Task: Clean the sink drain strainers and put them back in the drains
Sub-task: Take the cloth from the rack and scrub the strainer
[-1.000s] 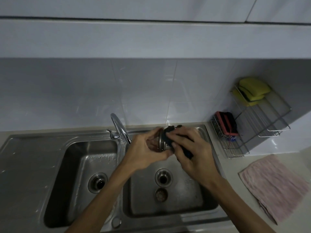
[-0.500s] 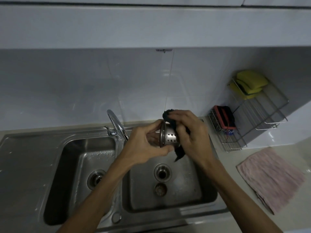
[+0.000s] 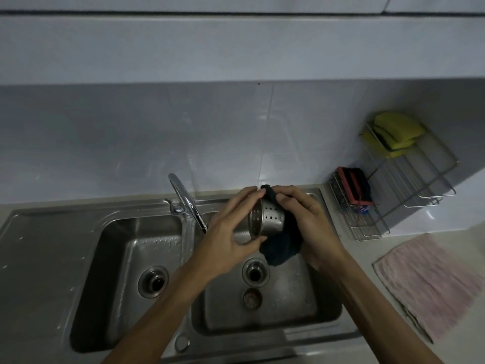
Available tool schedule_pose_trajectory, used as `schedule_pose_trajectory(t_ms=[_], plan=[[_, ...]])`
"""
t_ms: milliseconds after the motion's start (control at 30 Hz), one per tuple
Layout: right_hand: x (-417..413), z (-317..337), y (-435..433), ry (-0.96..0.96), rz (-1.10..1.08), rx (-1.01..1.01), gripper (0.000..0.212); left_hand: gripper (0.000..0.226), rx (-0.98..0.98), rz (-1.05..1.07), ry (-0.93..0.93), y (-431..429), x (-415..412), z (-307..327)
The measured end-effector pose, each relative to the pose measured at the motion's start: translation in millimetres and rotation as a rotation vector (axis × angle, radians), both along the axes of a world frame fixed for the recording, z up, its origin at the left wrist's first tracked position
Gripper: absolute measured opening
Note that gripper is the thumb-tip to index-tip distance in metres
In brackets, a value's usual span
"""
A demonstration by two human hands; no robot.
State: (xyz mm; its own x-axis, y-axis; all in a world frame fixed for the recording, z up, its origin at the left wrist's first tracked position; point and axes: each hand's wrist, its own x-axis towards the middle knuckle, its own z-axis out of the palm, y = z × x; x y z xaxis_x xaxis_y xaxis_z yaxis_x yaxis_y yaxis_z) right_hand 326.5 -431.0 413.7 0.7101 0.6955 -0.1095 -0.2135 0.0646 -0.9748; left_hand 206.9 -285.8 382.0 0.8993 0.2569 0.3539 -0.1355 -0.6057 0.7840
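While held above the right basin (image 3: pixel 309 292), strainer (image 3: pixel 267 220) lies on its side, long axis left-right. Left hand (image 3: pixel 231 232) grips the rim end; right hand (image 3: pixel 307 219) wraps a dark cloth (image 3: pixel 282 248) round the closed end. Open drain (image 3: pixel 256 274) sits beneath, nearer the left hand.

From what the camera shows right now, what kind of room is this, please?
Most likely a home kitchen: a steel double sink with a tap, a wire rack holding yellow sponges, and a tiled wall behind.
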Motion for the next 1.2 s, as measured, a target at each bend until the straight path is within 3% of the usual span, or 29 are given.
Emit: schedule_pose_trajectory(t_ms=[167,300,400,567,633,700,833,900,1067,1200], plan=[[-2,-5,4,0.266,-0.124,0.041,0.024,0.095,0.054,-0.043,0.167,-7,3,5],[-7,-9,5,0.215,-0.204,0.061,0.022,0.082,-0.143,-0.072,0.268,-6,8,22],[-11,-8,6,-0.118,-0.281,0.027,0.02,0.075,-0.263,-0.075,0.304,-1,11,34],[-12,-8,0,-1.059,-0.244,0.043,0.022,0.043,-0.628,-0.227,0.318,15,6,40],[-9,-7,0,-1.19,-0.169,0.036,0.02,0.047,-0.658,-0.245,0.288,17,2,36],[-6,-7,3,-1.127,-0.126,0.005,0.021,0.061,-0.582,-0.224,0.216,14,1,32],[-3,-4,5,-0.601,-0.102,0.01,0.024,0.096,-0.364,-0.191,0.111,7,1,23],[1,-3,4,-0.524,-0.067,0.0,0.02,0.102,-0.259,-0.168,0.11,7,0,16],[2,0,6,-0.767,-0.147,-0.076,0.019,0.104,-0.246,-0.094,0.301,10,6,23],[0,-4,2,-1.141,-0.17,-0.06,0.024,0.068,-0.796,-0.233,0.367,25,8,38]])
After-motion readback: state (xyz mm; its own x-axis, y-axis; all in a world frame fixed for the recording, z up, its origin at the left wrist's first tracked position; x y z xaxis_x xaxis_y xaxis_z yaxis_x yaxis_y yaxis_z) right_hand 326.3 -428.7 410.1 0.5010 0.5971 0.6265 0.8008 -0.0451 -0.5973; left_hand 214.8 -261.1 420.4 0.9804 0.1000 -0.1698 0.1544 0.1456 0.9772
